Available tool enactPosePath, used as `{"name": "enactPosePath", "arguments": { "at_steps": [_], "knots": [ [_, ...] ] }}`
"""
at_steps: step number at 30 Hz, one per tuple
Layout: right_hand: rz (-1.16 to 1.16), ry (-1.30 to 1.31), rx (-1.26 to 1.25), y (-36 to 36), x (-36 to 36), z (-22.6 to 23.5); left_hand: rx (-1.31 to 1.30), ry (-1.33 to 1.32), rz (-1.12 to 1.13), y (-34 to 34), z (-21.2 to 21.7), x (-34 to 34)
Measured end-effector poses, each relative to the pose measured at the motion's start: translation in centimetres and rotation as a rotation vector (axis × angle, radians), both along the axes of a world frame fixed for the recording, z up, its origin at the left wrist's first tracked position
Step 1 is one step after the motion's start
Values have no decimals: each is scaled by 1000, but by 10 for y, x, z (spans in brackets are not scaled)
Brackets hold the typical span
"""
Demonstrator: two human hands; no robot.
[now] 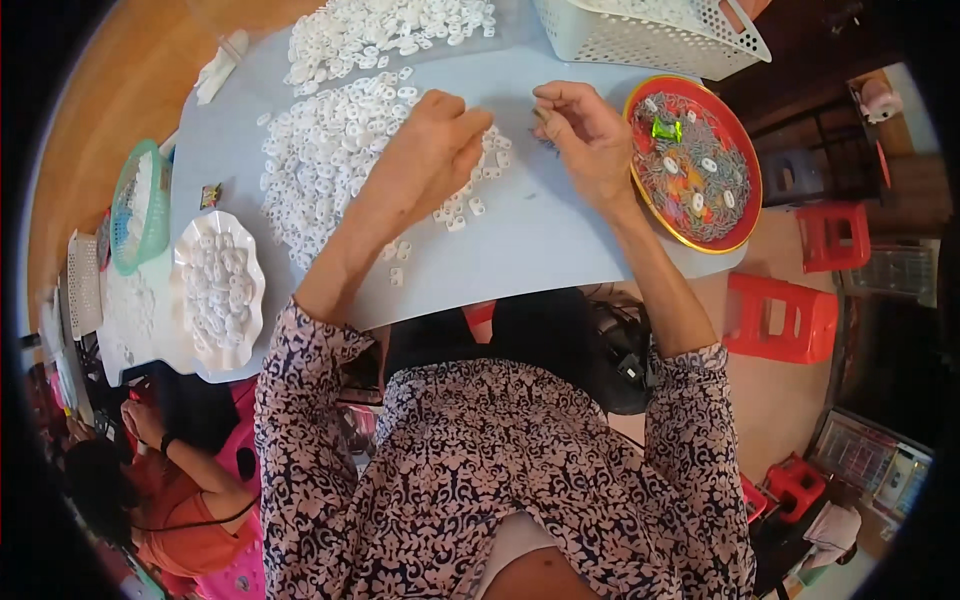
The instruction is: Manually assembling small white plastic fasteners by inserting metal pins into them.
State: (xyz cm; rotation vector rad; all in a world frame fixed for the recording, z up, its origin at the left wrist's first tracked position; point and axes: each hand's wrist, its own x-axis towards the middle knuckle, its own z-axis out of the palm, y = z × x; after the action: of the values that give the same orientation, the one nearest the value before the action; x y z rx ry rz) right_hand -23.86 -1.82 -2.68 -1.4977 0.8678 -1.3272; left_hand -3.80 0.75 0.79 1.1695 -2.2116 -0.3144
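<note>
My left hand [432,143] is curled closed at the right edge of a large pile of small white oval plastic pieces [318,165] with holes in them. What its fingers hold, if anything, is hidden. Across a short gap, my right hand [590,140] has thumb and forefinger bent together in a pinch. Something small and dark shows under its fingertips, too unclear to name. Right beside this hand stands a round red tray [757,190] filled with small grey screws [715,135]. Several white oval pieces and a shiny green wrapper [666,131] lie on the screws.
A white wavy-rimmed dish [254,300] of white pieces stands at the left, near a green basket [155,225]. Farther back is a white perforated basket [640,45]. Another person [190,500] sits at lower left. Red stools [785,318] stand at the right.
</note>
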Motion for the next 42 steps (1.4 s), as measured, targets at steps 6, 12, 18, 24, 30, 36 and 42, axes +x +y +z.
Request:
{"name": "enactPosePath", "arguments": {
  "at_steps": [6,12,18,24,30,36,42],
  "knots": [
    [-7,70,-67,2,-3,0,-44,-151,-87,-16,-12,-17],
    [-4,52,-35,1,-1,0,5,-287,-98,-28,-14,-15],
    [70,141,-56,0,-6,0,6,-33,-83,-22,-14,-16],
    [92,-21,4,-4,15,13,671,944,81,-7,-13,-3],
    [170,-29,-71,-11,43,16,842,1119,55,-5,-11,3],
    [133,-58,-16,-13,34,8,727,1025,23,-6,-18,7],
    [126,32,11,-11,34,10,674,952,5,-6,-21,5]
  ]
}}
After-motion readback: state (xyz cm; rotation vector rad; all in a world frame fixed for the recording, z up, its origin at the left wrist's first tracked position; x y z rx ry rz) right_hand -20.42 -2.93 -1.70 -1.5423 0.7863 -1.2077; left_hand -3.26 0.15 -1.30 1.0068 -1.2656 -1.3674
